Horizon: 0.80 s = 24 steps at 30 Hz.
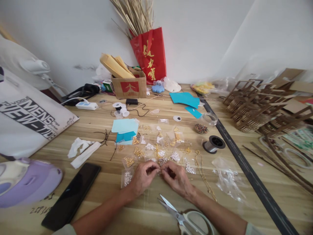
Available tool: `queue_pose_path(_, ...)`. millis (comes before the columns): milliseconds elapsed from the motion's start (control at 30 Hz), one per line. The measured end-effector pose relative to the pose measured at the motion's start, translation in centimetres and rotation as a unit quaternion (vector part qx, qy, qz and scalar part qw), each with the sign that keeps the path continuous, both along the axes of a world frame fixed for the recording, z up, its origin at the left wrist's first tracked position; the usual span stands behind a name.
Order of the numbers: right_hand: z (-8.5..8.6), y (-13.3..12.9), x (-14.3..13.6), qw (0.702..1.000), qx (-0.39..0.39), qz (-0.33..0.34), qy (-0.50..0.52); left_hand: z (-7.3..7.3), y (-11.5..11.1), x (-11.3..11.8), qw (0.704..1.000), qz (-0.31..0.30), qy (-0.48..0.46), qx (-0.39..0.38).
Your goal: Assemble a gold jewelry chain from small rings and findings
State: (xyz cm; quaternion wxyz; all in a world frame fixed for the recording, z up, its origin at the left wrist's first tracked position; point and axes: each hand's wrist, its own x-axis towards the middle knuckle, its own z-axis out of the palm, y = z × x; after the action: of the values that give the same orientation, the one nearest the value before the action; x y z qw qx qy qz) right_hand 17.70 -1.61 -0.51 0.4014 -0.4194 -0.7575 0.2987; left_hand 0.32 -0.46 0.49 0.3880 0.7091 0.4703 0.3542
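Note:
My left hand [146,174] and my right hand [175,178] meet at the middle of the wooden table, fingertips pinched close together. Whatever lies between the fingers is too small to make out. Around them are small clear bags of gold and silver findings, such as gold pieces [129,161] and silver rings [127,178] left of my left hand. More silver rings [189,167] and a gold chain [202,174] lie right of my right hand. Open scissors [179,217] rest just below my right hand.
A black phone [72,195] and white tissue [85,155] lie left. A wire spool [213,144], bead jar [201,128] and crumpled plastic bags [228,178] are right. Behind stand a cardboard box [128,85], red bag [156,54] and, far right, woven baskets [249,106].

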Motion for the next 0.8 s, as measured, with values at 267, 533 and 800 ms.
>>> queue_pose_path(267,0.3,0.2,0.2,0.99,-0.133,0.022,0.041,-0.1,0.1,-0.1,1.0,0.003,-0.02,-0.023)
queue_pose_path(533,0.2,0.4,0.3,0.978,-0.191,0.036,0.068,-0.7,0.0,0.0,0.999,0.004,-0.014,0.037)
queue_pose_path(800,0.0,0.4,0.3,0.978,-0.194,0.029,0.076,-1.0,-0.2,-0.2,0.989,-0.015,0.017,0.143)
